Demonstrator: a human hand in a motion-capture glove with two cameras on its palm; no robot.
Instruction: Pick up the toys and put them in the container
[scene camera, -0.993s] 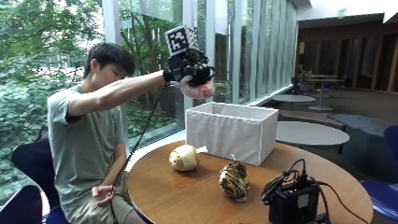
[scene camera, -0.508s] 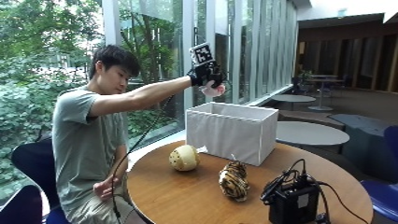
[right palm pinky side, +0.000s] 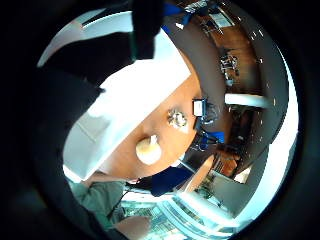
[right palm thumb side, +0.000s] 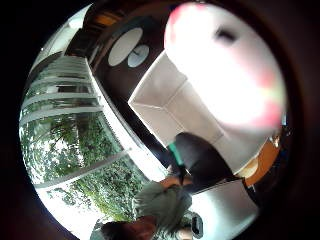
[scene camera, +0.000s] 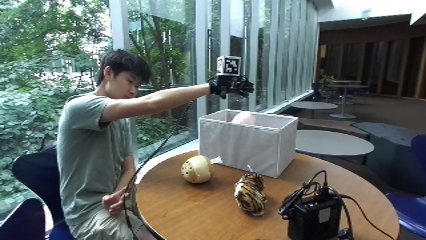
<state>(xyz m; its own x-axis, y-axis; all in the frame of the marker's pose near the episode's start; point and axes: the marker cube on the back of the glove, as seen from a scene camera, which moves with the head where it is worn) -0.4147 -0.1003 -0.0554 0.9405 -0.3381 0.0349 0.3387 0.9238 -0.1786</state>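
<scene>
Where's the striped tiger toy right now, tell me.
In the outside view the striped plush tiger toy lies on the round wooden table, in front of the white fabric container, between the round yellow plush toy and the black box.

text: none legible | labels: none (container (scene camera: 247, 145) bears no print)

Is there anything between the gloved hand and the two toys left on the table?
Yes. The gloved right hand hangs above the white fabric container. Its near wall stands between the hand and the round yellow toy and tiger toy; nothing else visible intervenes.
</scene>
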